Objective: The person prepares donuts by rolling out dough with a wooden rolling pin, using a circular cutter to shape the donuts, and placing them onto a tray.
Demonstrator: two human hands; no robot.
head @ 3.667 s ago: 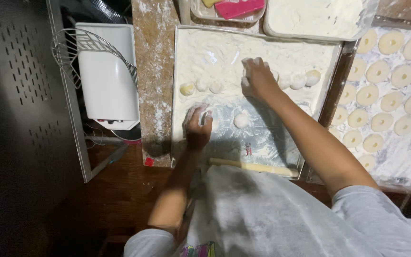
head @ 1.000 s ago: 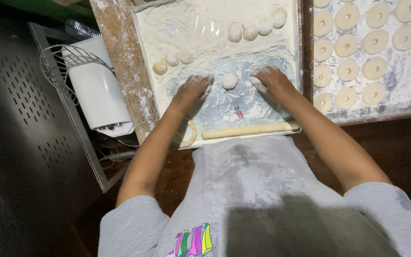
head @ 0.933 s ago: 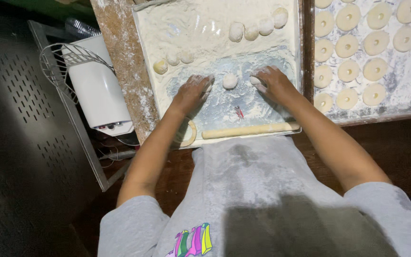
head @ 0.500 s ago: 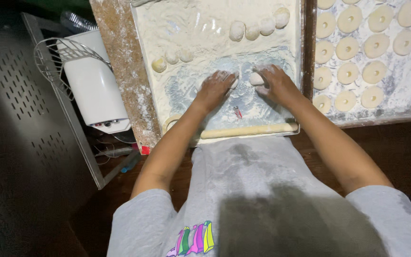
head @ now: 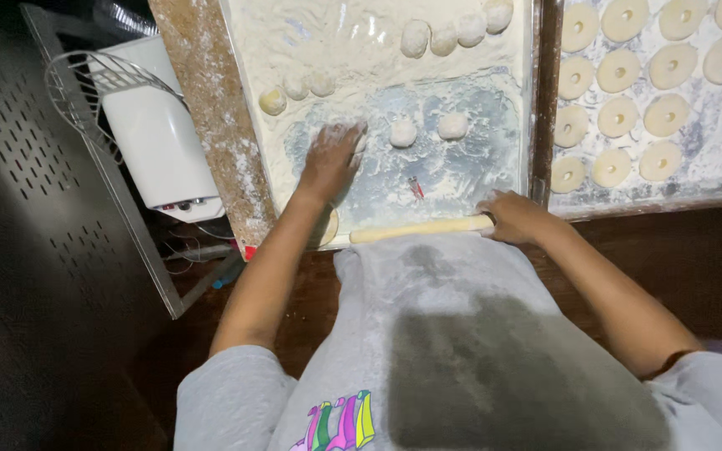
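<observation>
— What's the baker at just now?

— I'd say it's the turn from portioning to rolling; the left hand (head: 330, 159) lies flat and unclenched on the floured board (head: 495, 179), palm down, holding nothing; two dough balls (head: 403, 132) sit just beside it at three o'clock, apart from each other and from the fingers.

— And the other hand?

— The right hand (head: 518, 219) is clenched round the end of the rolling pin (head: 419, 229), which lies along the near edge of the board at six o'clock, tight against the person's floury apron (head: 461, 276).

— So what does the next move call for?

— By my guess, lifting the pin clear of the edge and laying it square over one ball without knocking its neighbour; the flour is thin there, so sticking is the risk.

— Any packets or labels about?

— None I can make out; at nine o'clock stands a white boxy appliance (head: 156, 142) with a wire rack (head: 98, 88) resting on it; a small red mark (head: 415, 185) shows on the board, too small to tell; more dough pieces (head: 453, 35) line the far edge at twelve; at two o'clock a tray (head: 712, 171) holds rows of ring-shaped dough rounds (head: 620, 117).
</observation>
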